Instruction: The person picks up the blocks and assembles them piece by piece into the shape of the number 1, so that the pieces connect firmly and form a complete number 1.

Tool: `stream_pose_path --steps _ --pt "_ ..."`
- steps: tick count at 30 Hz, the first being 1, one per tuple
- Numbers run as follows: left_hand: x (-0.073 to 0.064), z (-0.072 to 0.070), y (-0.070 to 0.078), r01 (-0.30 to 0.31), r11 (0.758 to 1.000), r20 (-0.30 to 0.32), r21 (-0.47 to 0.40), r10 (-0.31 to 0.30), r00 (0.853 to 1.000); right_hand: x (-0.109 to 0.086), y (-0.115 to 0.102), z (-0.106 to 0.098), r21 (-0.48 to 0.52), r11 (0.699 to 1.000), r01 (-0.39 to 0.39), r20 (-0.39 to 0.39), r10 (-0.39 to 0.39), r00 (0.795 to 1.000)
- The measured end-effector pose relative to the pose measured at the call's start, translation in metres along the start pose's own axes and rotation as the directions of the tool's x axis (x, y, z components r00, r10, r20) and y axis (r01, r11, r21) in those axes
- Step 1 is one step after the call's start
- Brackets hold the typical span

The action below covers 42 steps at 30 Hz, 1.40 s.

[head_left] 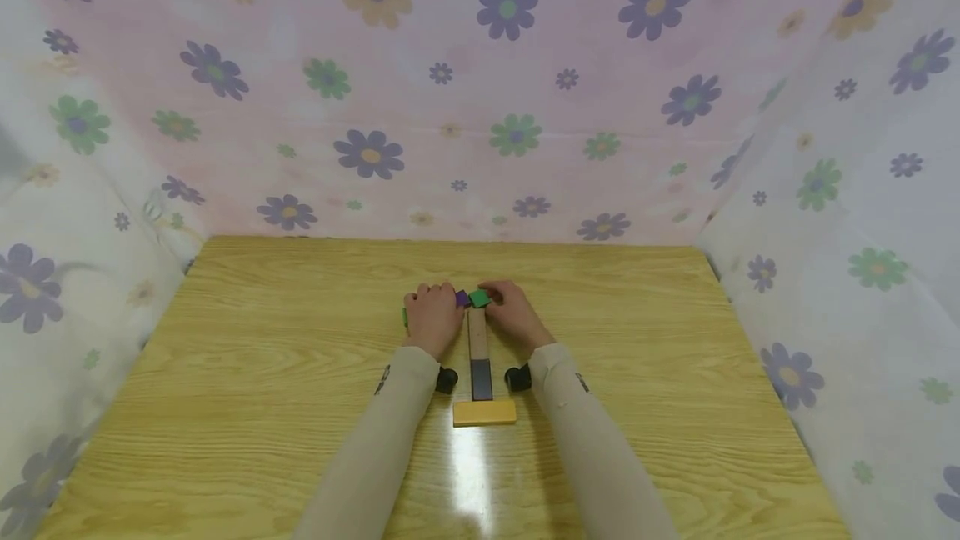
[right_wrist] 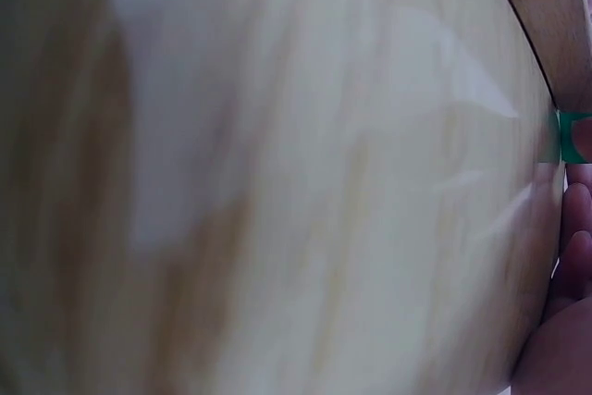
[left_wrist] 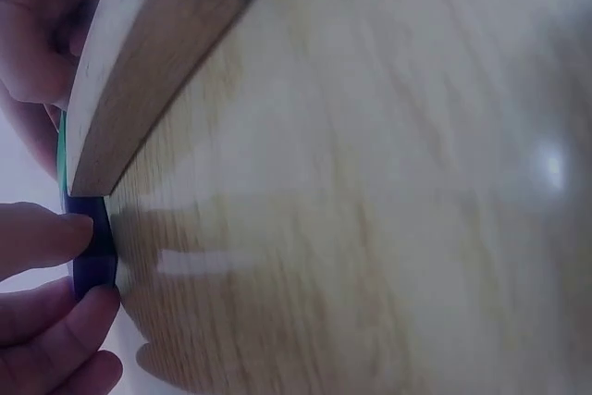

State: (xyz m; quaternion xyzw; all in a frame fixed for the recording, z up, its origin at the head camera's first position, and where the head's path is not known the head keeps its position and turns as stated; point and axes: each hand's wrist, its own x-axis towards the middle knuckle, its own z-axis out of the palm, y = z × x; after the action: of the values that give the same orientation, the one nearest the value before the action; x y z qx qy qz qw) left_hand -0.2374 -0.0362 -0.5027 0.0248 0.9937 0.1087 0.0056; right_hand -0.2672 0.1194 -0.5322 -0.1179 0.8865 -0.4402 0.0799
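Note:
My left hand (head_left: 433, 317) pinches a purple block (head_left: 462, 298) between thumb and fingers at the far end of a row of blocks. In the left wrist view, thumb and fingertips sit against the dark purple block (left_wrist: 94, 270). Beside it, my right hand (head_left: 516, 313) holds a green block (head_left: 479, 298), its thumb on the green side in the right wrist view. A plain wooden block (head_left: 477, 333) runs from there toward me, followed by a black block (head_left: 482, 380). A yellow block (head_left: 484, 413) lies crosswise at the near end.
Another green piece (head_left: 405, 317) peeks out left of the left hand, mostly hidden by it. All of this lies on a wood-grain table (head_left: 637, 457). Flower-print cloth (head_left: 450, 107) stands behind the table and along both sides.

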Motion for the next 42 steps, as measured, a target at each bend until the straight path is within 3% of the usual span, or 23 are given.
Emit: stream_pose_path --steps 19,42 --pt "-0.0035 -0.0003 0.0003 -0.006 0.999 0.017 -0.04 0.007 1.0 -0.001 0.0002 0.0014 -0.01 1.0 -0.003 -0.013 0.002 1.0" --pt "-0.0036 0.0013 -0.0044 0.025 1.0 0.048 -0.002 -0.025 0.999 -0.0043 0.0005 -0.0025 0.036 0.999 -0.005 0.022 0.004 1.0"
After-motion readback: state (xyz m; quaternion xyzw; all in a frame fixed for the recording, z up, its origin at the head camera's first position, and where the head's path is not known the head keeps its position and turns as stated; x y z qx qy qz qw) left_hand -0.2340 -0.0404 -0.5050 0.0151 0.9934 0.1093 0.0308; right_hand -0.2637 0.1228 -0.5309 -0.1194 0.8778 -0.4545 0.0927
